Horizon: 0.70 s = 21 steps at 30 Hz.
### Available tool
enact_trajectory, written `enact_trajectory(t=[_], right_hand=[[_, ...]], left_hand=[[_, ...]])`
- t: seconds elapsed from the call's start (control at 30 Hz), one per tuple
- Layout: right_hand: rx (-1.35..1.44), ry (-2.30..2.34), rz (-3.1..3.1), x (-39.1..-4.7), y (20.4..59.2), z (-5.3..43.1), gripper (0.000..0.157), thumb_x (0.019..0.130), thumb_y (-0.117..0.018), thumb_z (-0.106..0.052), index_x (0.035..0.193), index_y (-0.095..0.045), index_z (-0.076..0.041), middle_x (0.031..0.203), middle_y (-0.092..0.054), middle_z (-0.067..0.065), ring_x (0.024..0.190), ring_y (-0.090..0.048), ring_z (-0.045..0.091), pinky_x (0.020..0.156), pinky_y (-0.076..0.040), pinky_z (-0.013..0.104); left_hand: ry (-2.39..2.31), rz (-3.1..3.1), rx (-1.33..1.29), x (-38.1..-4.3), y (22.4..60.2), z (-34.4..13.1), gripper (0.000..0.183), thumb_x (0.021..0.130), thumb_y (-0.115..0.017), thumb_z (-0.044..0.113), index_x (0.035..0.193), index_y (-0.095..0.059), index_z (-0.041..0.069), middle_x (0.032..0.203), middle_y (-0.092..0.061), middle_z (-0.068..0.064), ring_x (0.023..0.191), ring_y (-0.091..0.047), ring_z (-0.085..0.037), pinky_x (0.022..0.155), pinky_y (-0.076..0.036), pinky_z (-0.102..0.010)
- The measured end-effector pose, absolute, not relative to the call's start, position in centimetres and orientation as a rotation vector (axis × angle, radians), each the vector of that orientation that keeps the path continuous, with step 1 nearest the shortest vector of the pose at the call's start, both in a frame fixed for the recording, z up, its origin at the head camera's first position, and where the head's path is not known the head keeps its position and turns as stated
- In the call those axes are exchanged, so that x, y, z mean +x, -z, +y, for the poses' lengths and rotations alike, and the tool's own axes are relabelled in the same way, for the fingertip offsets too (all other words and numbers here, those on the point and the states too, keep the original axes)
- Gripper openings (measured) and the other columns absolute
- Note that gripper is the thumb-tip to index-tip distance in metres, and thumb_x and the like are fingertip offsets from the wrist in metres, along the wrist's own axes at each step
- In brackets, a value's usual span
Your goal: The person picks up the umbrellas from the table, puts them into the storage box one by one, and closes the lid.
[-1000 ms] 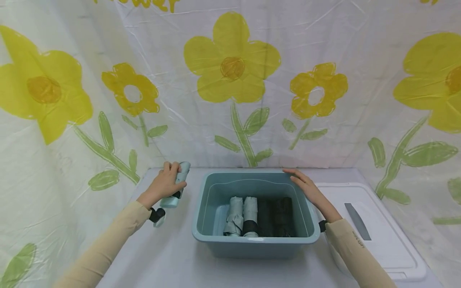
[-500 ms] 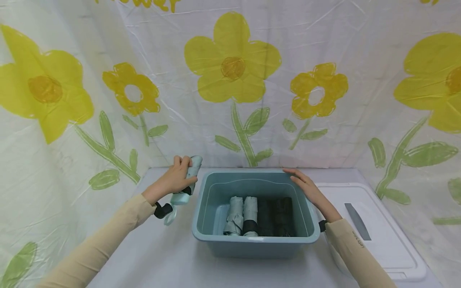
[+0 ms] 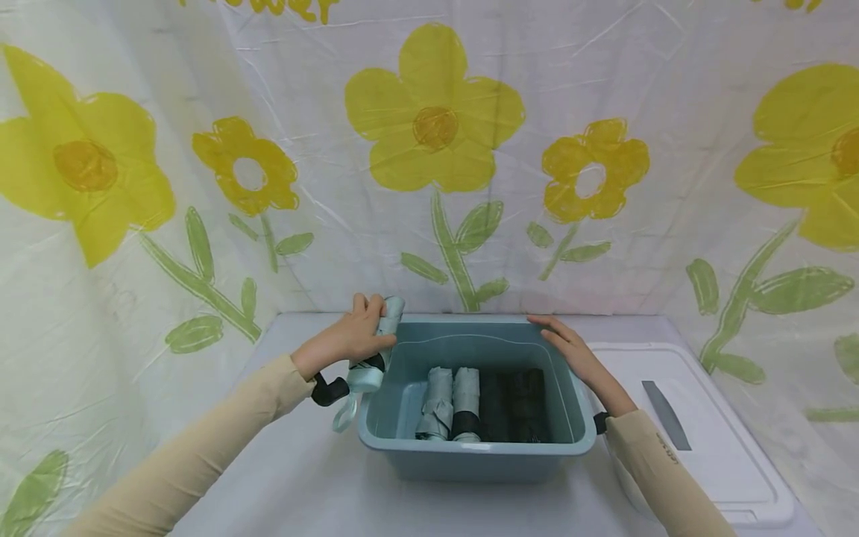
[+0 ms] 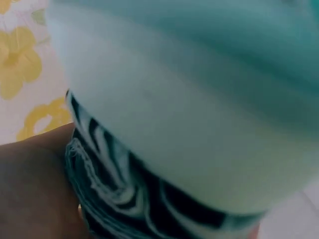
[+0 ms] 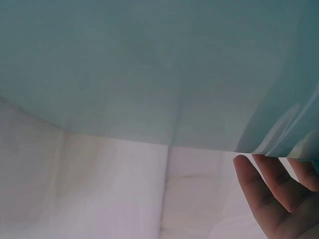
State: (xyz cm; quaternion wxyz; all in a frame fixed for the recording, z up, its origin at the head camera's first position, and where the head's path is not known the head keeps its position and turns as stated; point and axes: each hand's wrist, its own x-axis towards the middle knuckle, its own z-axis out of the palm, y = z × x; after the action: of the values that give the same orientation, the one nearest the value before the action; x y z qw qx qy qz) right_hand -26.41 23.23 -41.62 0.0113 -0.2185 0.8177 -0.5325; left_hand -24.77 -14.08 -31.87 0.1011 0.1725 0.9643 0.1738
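My left hand (image 3: pixel 352 333) grips a folded light-mint umbrella (image 3: pixel 365 379), tilted, over the left rim of a blue-green plastic bin (image 3: pixel 476 464). Its pale handle end (image 4: pixel 169 109) fills most of the left wrist view, with dark gathered fabric (image 4: pixel 124 184) below it. A strap loop (image 3: pixel 345 414) dangles from the handle. On the bin's right back rim rests my right hand (image 3: pixel 570 354), fingers extended; the right wrist view shows its fingers (image 5: pixel 256 191) against the bin's edge. Inside lie two light folded umbrellas (image 3: pixel 438 403) (image 3: pixel 466 399) side by side, and dark folded ones (image 3: pixel 526 403) to their right.
A white lid (image 3: pixel 718 440) with a grey handle strip lies right of the bin, partly under the right forearm. The white table (image 3: pixel 295 477) backs onto a curtain (image 3: pixel 376 246) printed with yellow flowers. Inside the bin, bare floor (image 3: pixel 408 418) shows at the left.
My left hand has carried the mint umbrella rightward, from beside the bin to over its left rim. The right hand and the bin's contents stay where they were.
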Motion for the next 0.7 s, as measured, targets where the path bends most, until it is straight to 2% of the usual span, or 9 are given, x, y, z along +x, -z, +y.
enact_trajectory(t=[0.27, 0.53, 0.7], right_hand=[[-0.682, 1.681, 2.541, -26.4, 41.7, 23.2, 0.039, 0.101, -0.033, -0.009, 0.136, -0.036, 0.008, 0.142, -0.032, 0.028, 0.132, -0.025, 0.045, 0.103, -0.018, 0.063], [-0.672, 1.674, 2.544, -26.4, 41.8, 23.2, 0.039, 0.101, -0.033, -0.008, 0.137, -0.037, 0.007, 0.142, -0.033, 0.027, 0.132, -0.026, 0.044, 0.102, -0.018, 0.063], [-0.672, 1.673, 2.544, -26.5, 41.8, 23.3, 0.039, 0.101, -0.033, -0.009, 0.137, -0.037, 0.007, 0.143, -0.032, 0.027, 0.132, -0.026, 0.044, 0.103, -0.018, 0.063]], left_hand=[[-0.462, 2.771, 0.453, -24.8, 32.1, -11.9, 0.033, 0.087, -0.051, 0.027, 0.102, -0.028, 0.009, 0.100, -0.021, -0.013, 0.066, -0.033, -0.025, 0.057, -0.032, -0.032], [-0.402, 2.762, 0.472, -24.7, 33.3, -10.1, 0.033, 0.089, -0.054, 0.026, 0.104, -0.031, 0.008, 0.101, -0.024, -0.014, 0.074, -0.035, -0.028, 0.065, -0.031, -0.035], [-0.377, 2.778, 0.484, -24.6, 34.2, -9.0, 0.033, 0.090, -0.056, 0.027, 0.105, -0.033, 0.009, 0.105, -0.026, -0.015, 0.073, -0.037, -0.028, 0.063, -0.032, -0.034]])
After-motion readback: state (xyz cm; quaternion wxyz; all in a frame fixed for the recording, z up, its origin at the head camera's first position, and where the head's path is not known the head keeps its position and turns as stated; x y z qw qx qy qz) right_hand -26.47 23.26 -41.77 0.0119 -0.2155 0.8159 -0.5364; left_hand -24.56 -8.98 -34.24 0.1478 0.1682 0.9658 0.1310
